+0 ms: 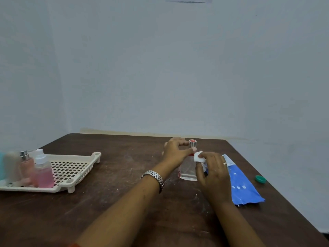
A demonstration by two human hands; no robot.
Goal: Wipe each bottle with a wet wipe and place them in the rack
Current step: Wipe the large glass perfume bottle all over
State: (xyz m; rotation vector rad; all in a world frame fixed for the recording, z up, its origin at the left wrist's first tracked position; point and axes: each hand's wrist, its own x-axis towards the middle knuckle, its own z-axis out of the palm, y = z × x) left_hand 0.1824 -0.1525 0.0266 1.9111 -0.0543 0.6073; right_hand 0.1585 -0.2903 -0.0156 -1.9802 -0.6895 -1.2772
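A clear glass bottle [188, 171] with a silver, red-topped cap stands upright on the dark wooden table [115, 202], right of centre. My left hand [175, 151] pinches its neck just below the cap. My right hand [212, 172] holds a folded white wet wipe [199, 157] against the bottle's right shoulder. At the far left, a cream perforated rack [71, 168] holds several bottles, among them a pink spray bottle [43, 171] and a pale pink one with a silver cap [26, 166]; the leftmost ones are blurred.
A blue wet-wipe packet [243, 186] lies flat to the right of my right hand. A small green cap [260, 179] rests near the table's right edge. Pale walls close in behind and on the left.
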